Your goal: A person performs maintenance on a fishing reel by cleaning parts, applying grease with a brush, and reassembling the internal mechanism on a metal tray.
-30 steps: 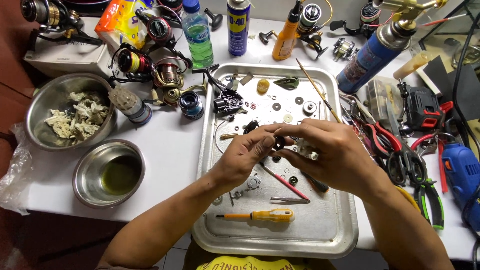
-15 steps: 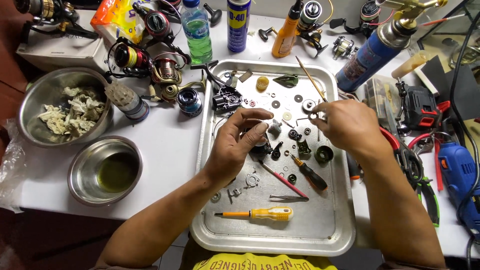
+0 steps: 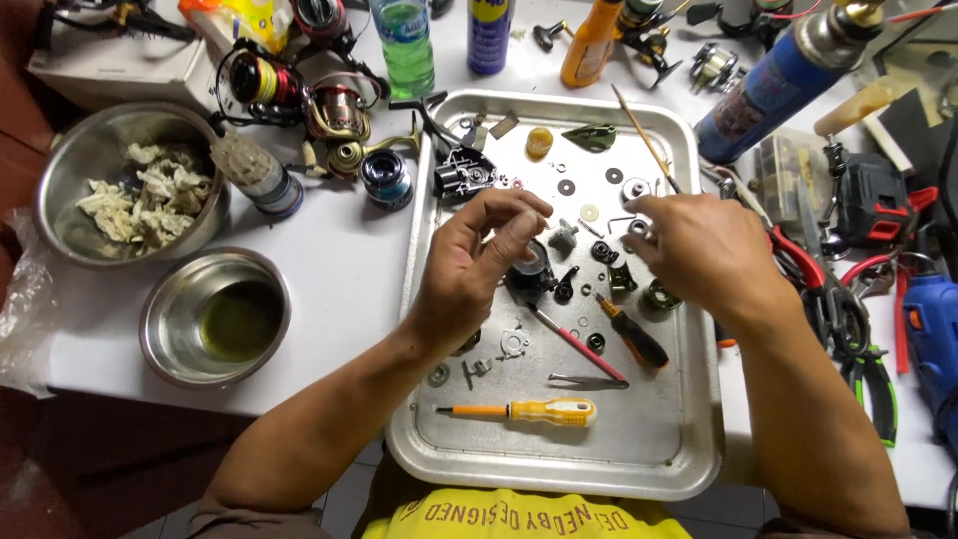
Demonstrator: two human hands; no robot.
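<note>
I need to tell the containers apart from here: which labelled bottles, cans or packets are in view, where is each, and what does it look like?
Green plastic bottle: top edge, left of centre, pale label band.
Blue spray can: just right of it, yellow patch on label.
Orange bottle: top centre, slim.
Blue gas canister: upper right, tilted, metal head.
Yellow-orange packet: top left, crumpled.

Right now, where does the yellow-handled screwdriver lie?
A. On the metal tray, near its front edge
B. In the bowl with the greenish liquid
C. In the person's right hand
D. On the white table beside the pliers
A: the yellow-handled screwdriver lies flat on the metal tray, near its front edge, apart from both hands.
</note>
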